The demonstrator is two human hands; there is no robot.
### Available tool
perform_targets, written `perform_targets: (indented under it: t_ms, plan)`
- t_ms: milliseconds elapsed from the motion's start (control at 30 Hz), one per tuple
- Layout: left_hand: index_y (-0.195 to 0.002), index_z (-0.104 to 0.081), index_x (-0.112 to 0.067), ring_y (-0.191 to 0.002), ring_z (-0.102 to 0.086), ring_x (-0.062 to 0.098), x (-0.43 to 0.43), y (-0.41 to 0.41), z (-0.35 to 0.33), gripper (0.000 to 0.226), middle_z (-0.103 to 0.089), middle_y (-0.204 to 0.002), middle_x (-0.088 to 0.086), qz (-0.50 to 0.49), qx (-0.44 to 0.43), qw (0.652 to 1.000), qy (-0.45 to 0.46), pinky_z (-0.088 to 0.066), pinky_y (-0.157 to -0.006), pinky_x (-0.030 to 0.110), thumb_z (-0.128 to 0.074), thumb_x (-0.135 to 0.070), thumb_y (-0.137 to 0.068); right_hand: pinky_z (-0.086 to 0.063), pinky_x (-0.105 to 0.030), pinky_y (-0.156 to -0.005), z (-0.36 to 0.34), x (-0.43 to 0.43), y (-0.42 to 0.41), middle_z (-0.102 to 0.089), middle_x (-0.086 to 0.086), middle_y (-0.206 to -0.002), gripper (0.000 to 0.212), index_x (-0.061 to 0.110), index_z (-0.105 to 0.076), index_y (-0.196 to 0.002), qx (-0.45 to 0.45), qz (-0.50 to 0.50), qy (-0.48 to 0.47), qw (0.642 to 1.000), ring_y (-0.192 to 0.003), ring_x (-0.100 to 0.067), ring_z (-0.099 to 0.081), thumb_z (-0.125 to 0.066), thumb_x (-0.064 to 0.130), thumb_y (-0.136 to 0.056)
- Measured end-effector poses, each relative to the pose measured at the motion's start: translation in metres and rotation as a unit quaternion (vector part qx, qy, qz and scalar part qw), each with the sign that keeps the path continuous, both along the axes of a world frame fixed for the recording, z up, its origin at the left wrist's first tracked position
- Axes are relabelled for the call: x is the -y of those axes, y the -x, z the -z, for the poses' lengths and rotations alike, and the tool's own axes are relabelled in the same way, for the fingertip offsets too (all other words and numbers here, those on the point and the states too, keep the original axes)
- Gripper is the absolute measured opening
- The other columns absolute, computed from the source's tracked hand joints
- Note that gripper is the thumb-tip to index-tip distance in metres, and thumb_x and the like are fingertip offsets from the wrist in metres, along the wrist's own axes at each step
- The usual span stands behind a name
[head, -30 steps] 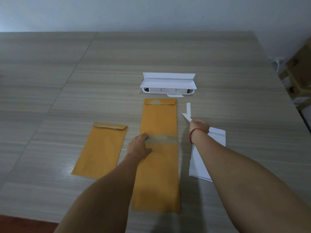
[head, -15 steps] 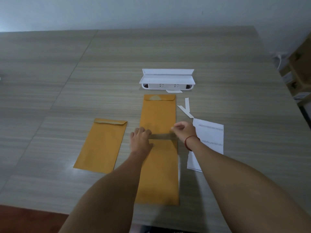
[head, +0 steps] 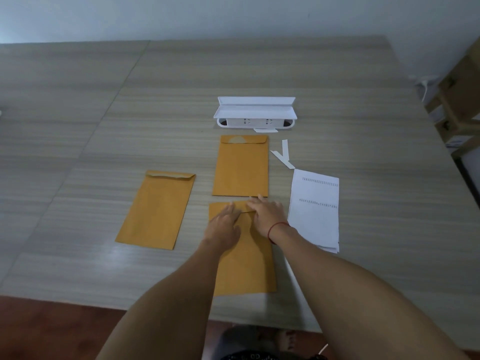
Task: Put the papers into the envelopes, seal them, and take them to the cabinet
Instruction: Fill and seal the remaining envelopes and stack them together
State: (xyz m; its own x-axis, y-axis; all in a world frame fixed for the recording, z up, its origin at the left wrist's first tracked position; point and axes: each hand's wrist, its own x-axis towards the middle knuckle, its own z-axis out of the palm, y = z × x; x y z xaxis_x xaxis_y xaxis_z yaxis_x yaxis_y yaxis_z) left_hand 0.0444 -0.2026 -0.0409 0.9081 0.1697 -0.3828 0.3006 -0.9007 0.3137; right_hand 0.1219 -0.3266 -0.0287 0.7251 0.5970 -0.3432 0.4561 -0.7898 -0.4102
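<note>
Three brown envelopes lie on the wooden table [head: 337, 113]. The near envelope [head: 246, 268] has its flap folded down, and both hands press flat on that flap: my left hand [head: 224, 224] on its left part, my right hand [head: 267, 216] on its right part. A second envelope [head: 241, 167] lies just beyond it with its flap shut. The third envelope [head: 158, 209] lies to the left, its flap slightly raised. A stack of white printed papers [head: 314, 211] rests to the right of my right hand.
A white open box [head: 255, 113] stands beyond the envelopes. Two white peeled paper strips [head: 283, 154] lie next to the far envelope, another strip [head: 265, 130] at the box's front. Cardboard boxes [head: 459, 105] stand off the table's right edge. The near table edge is close to my body.
My right hand dropped a white strip by the others and came back to the near envelope. The flap, open before, is now folded down under both hands. The view has tilted down.
</note>
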Motion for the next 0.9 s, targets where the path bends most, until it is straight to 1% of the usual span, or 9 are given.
perform_targets:
  t_ms: [100, 200, 300, 400, 533, 700, 767, 833, 900]
  plan:
    - [-0.152, -0.020, -0.026, -0.151, -0.002, 0.019, 0.000, 0.007, 0.004, 0.056, -0.005, -0.163, -0.002, -0.004, -0.022, 0.999, -0.036, -0.008, -0.122, 0.047, -0.035, -0.016, -0.099, -0.005, -0.046, -0.121, 0.004, -0.004, 0.011, -0.011, 0.007, -0.162, 0.061, 0.027, -0.022, -0.152, -0.029, -0.051, 0.067, 0.996, -0.151, -0.017, -0.005, -0.032, 0.004, -0.096]
    - [-0.153, -0.012, -0.032, -0.151, 0.007, 0.019, -0.009, 0.015, 0.006, 0.056, 0.001, -0.163, -0.008, -0.032, -0.046, 0.996, -0.069, 0.005, -0.120, 0.050, -0.029, -0.017, -0.102, 0.006, -0.056, -0.119, 0.012, 0.000, 0.017, -0.005, 0.011, -0.163, 0.056, 0.028, -0.017, -0.153, 0.004, -0.069, 0.122, 0.990, -0.151, -0.017, 0.000, -0.028, 0.016, -0.099]
    - [-0.153, -0.008, -0.030, -0.150, 0.009, 0.019, -0.021, 0.020, 0.008, 0.054, 0.003, -0.163, -0.005, -0.048, -0.063, 0.991, -0.108, 0.006, -0.119, 0.052, -0.027, -0.022, -0.103, 0.011, -0.057, -0.117, 0.011, 0.004, 0.015, -0.008, 0.008, -0.163, 0.053, 0.022, -0.018, -0.153, 0.046, -0.051, 0.164, 0.984, -0.151, -0.019, -0.003, -0.023, 0.024, -0.101]
    - [-0.153, -0.016, -0.023, -0.151, 0.002, 0.017, -0.022, 0.013, 0.006, 0.055, -0.005, -0.163, -0.003, -0.055, -0.027, 0.996, -0.071, -0.003, -0.122, 0.046, -0.033, -0.013, -0.101, 0.013, -0.056, -0.116, 0.005, -0.004, 0.012, -0.010, 0.003, -0.163, 0.056, 0.019, -0.019, -0.153, 0.054, -0.027, 0.169, 0.984, -0.151, -0.018, -0.003, -0.030, 0.020, -0.099]
    - [-0.153, -0.016, -0.024, -0.151, -0.001, 0.016, -0.014, 0.011, 0.003, 0.061, -0.003, -0.163, -0.005, -0.020, -0.042, 0.998, -0.049, -0.007, -0.123, 0.042, -0.033, -0.004, -0.098, 0.008, -0.054, -0.118, 0.006, -0.018, 0.022, -0.003, 0.005, -0.163, 0.065, 0.025, -0.014, -0.153, 0.008, -0.062, 0.140, 0.988, -0.151, -0.020, 0.001, -0.040, 0.011, -0.096]
    - [-0.153, -0.011, -0.022, -0.151, 0.000, 0.018, -0.037, 0.024, 0.003, 0.054, 0.000, -0.163, -0.004, -0.059, -0.085, 0.989, -0.101, -0.005, -0.121, 0.049, -0.029, -0.021, -0.103, 0.008, -0.056, -0.118, 0.007, 0.003, 0.015, 0.006, 0.004, -0.163, 0.063, 0.029, -0.012, -0.154, 0.002, -0.045, 0.185, 0.982, -0.151, -0.023, 0.008, -0.036, 0.020, -0.096]
    - [-0.153, -0.012, -0.018, -0.150, -0.007, 0.019, -0.048, 0.027, 0.002, 0.054, -0.007, -0.162, -0.001, -0.083, -0.100, 0.986, -0.101, -0.011, -0.121, 0.048, -0.029, -0.028, -0.103, 0.005, -0.055, -0.119, 0.002, 0.010, 0.008, 0.007, 0.001, -0.163, 0.062, 0.025, -0.015, -0.154, 0.004, -0.028, 0.196, 0.980, -0.151, -0.024, 0.008, -0.036, 0.019, -0.096]
    - [-0.148, -0.028, -0.015, -0.144, -0.028, 0.023, -0.048, 0.028, -0.002, 0.052, -0.027, -0.156, 0.003, -0.128, -0.078, 0.986, -0.069, -0.028, -0.115, 0.046, -0.035, -0.034, -0.101, -0.007, -0.049, -0.120, -0.003, 0.009, 0.007, -0.003, -0.004, -0.163, 0.055, 0.018, -0.028, -0.150, 0.003, 0.007, 0.170, 0.985, -0.150, -0.026, -0.005, -0.037, 0.017, -0.096]
    - [-0.128, -0.049, -0.011, -0.126, -0.047, 0.027, -0.042, 0.027, -0.009, 0.040, -0.048, -0.137, 0.008, -0.178, -0.026, 0.983, -0.047, -0.043, -0.100, 0.044, -0.043, -0.036, -0.098, -0.033, -0.041, -0.109, -0.007, 0.002, 0.009, -0.034, -0.012, -0.149, 0.040, 0.011, -0.047, -0.134, 0.007, 0.081, 0.107, 0.991, -0.134, -0.029, -0.038, -0.039, 0.014, -0.095]
